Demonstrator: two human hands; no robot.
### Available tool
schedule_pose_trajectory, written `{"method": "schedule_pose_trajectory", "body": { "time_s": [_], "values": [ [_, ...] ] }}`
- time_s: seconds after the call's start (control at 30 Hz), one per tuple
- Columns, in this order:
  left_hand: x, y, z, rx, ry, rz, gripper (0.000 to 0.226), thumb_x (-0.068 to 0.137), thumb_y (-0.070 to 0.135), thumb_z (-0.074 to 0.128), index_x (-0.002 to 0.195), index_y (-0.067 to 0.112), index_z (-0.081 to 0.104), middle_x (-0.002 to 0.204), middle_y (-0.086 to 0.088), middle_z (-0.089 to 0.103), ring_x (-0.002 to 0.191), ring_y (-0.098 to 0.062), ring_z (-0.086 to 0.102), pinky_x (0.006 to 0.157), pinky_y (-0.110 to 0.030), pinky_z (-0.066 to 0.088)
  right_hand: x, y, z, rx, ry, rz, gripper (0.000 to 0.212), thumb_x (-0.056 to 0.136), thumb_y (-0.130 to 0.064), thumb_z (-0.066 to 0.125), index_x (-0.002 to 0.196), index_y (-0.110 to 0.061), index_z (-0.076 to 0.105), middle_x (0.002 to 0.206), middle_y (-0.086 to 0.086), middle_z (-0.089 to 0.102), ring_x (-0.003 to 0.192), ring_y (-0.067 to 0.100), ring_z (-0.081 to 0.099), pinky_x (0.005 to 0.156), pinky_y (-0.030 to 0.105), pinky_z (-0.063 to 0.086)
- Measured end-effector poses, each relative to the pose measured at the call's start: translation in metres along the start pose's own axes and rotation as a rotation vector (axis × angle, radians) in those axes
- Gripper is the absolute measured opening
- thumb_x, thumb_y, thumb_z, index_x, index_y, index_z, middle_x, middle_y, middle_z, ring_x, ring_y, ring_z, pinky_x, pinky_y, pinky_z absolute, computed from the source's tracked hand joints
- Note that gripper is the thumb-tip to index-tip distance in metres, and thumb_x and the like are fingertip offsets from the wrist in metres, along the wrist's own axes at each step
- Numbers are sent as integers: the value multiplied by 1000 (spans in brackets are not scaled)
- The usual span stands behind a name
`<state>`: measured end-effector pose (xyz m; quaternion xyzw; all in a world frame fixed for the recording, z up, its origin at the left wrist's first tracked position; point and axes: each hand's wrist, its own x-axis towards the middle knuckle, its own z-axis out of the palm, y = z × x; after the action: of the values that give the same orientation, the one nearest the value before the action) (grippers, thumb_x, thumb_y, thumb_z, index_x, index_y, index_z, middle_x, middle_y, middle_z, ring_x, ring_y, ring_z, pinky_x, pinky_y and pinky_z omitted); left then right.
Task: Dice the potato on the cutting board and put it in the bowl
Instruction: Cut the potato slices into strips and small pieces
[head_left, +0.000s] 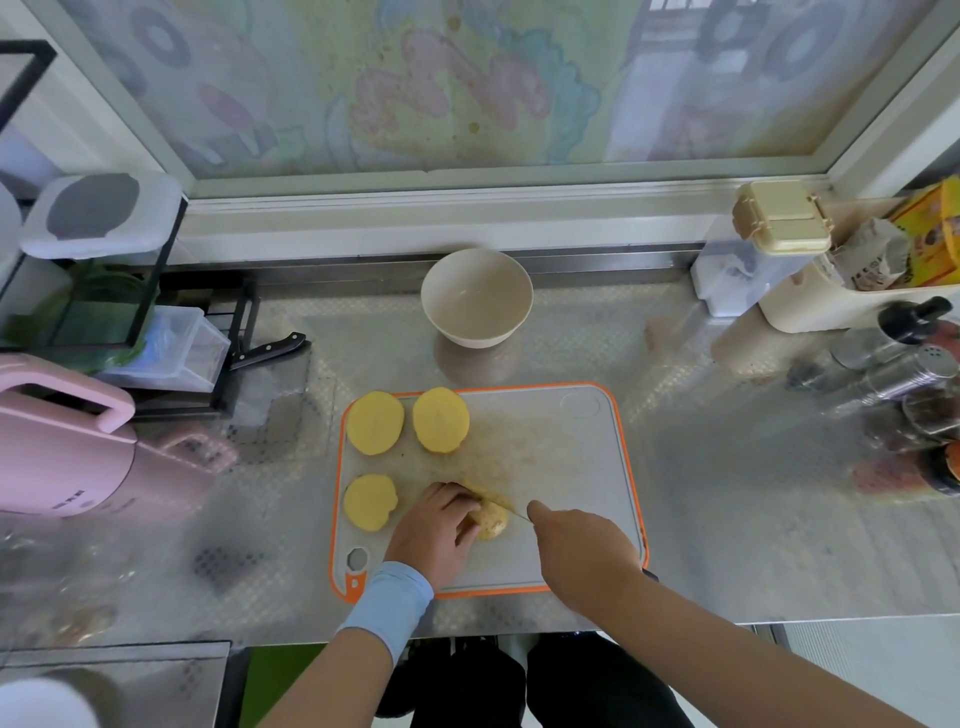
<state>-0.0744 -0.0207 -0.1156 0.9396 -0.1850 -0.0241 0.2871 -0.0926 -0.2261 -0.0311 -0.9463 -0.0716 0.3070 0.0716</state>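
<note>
While three yellow potato slices (375, 423) lie cut-face up along the left side of the cutting board (561, 457), the last unsliced piece of potato (491, 519) sits near the board's front edge, between the two hands. The left hand (434, 530) curls over this piece from the left, fingertips pressed on its top and holding it down; a pale blue wristband (387, 597) wraps that wrist. The right hand (584, 553) is just to the right of the piece, closed around a knife (519, 514) whose handle is hidden in the fist. Only a thin line of blade shows, reaching from the forefinger to the potato's right side. Two of the slices rest side by side at the board's far-left corner, the third nearer, just left of the left hand. An empty cream bowl (476, 296) stands on the metal table (727, 493) beyond the board's far edge, well apart from both hands. A pink appliance (62, 447) sits at the table's left.
</note>
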Motion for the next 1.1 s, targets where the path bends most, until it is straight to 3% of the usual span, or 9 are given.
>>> {"method": "schedule_pose_trajectory", "body": {
  "time_s": [0.2,0.37,0.53,0.83,1.0,1.1],
  "values": [
    [-1,-1,0,-29,5,-15,20,71,16,79,88,15,69,97,4,61,96,-12,50,80,-22,46,14,5,0,30,-34,-5,25,86,-3,43,101,-23,41,69,2,54,56,21,53,56,38,55],
    [-3,1,1,-51,35,-31,21,69,14,80,87,14,69,96,4,62,95,-13,51,81,-20,43,27,-4,2,68,-70,-9,25,86,0,41,94,-23,35,68,3,49,54,21,46,46,29,37],
    [-5,2,1,-49,48,-29,21,70,14,81,88,15,70,96,3,62,94,-14,51,80,-18,43,30,-1,16,89,-33,-13,18,92,-6,40,92,-23,34,63,0,46,51,19,42,43,30,30],
    [-8,4,3,-31,45,-35,23,71,11,80,92,12,69,98,0,60,94,-16,51,80,-23,45,25,-4,15,78,12,-8,16,96,-10,40,92,-24,32,64,-2,46,51,18,44,46,31,37],
    [-11,4,5,-23,70,-56,20,73,12,79,90,13,70,96,-1,62,95,-15,51,78,-26,50,18,-3,12,38,45,-5,14,97,-14,40,90,-22,32,64,-1,47,50,20,42,43,30,29],
    [-11,5,6,-19,95,-54,20,71,11,80,89,12,71,95,0,63,94,-14,52,81,-22,46,11,-2,16,27,46,-19,10,97,-16,40,91,-22,35,64,-2,47,51,21,46,47,31,37]
  ]
}}
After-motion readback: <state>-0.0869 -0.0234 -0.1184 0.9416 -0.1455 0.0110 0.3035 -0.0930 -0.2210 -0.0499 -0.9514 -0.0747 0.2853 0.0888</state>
